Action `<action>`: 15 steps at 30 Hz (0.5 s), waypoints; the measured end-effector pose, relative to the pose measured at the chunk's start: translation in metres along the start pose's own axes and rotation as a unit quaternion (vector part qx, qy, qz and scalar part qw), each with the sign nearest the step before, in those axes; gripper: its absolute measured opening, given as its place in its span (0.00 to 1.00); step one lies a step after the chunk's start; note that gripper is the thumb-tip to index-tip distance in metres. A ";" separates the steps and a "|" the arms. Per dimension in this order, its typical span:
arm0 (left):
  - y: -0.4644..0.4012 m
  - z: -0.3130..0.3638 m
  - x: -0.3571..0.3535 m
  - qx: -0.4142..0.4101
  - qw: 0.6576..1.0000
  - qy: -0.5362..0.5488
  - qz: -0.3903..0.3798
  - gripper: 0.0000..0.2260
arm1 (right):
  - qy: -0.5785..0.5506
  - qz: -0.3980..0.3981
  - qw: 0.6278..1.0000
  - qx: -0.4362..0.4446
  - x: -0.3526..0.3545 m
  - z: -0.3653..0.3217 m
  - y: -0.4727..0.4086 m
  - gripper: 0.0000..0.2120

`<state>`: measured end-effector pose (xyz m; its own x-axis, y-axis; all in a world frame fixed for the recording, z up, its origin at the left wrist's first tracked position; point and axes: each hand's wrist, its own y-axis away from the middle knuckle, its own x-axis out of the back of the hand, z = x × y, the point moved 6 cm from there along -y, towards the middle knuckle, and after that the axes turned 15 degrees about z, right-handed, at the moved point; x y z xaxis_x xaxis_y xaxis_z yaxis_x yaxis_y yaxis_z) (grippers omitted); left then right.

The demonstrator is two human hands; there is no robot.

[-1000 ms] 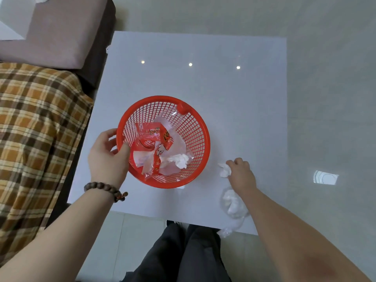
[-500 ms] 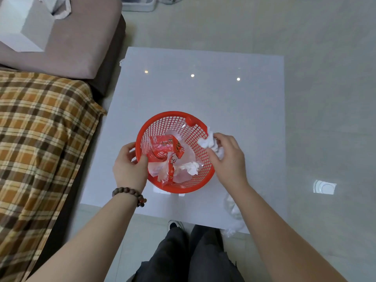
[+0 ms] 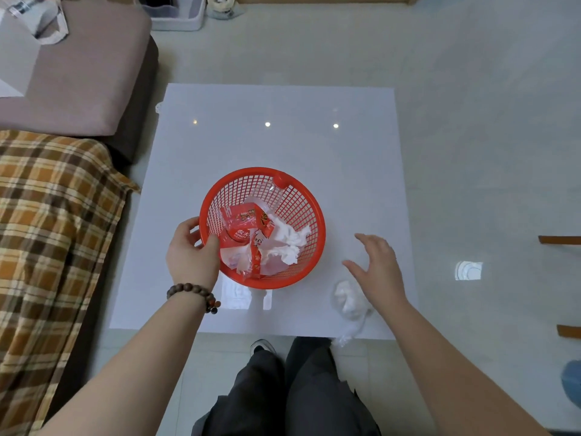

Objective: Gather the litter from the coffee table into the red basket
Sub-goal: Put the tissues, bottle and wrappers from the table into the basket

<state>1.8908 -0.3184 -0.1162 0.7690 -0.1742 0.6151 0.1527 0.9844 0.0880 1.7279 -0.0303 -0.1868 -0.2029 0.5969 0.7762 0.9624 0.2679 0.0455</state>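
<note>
The red basket (image 3: 301, 196) stands near the front middle of the white coffee table (image 3: 283, 143). Inside it lie red snack wrappers (image 3: 242, 229), crumpled white tissue (image 3: 290, 239) and a clear plastic piece. My left hand (image 3: 191, 253) grips the basket's left rim, thumb over the edge. My right hand (image 3: 377, 265) hovers to the right of the basket with fingers spread and nothing in it. Just below that hand a clear plastic bag with white tissue inside (image 3: 347, 298) lies at the table's front right edge.
A sofa with a plaid blanket (image 3: 53, 231) and a mauve cushion (image 3: 81, 73) runs along the left. My legs in dark trousers (image 3: 283, 388) are below the table's front edge. Wooden pieces (image 3: 559, 240) stick in at the right. A grey bin (image 3: 176, 11) sits on the floor beyond.
My right hand carried a crumpled tissue from the table to the basket, let it go inside, and has drawn back to the right with fingers spread. The left hand keeps hold of the rim.
</note>
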 end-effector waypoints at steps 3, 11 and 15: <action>0.001 -0.009 -0.005 -0.001 1.000 -0.009 -0.005 0.15 | 0.100 -0.090 0.990 -0.045 -0.021 0.055 0.030 0.35; 0.002 -0.024 -0.007 -0.034 0.999 -0.031 -0.016 0.14 | 0.200 -0.201 0.957 -0.053 -0.092 0.104 0.063 0.34; -0.004 -0.026 -0.006 -0.037 0.999 -0.034 -0.016 0.13 | 0.179 -0.156 0.970 -0.058 -0.098 0.102 0.052 0.18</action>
<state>1.9019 -0.3217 -0.1401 0.7190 -0.2001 0.6656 0.2229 0.9735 0.0518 1.7796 0.0029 -0.3246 -0.4323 0.1937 0.8807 0.8819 0.2947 0.3681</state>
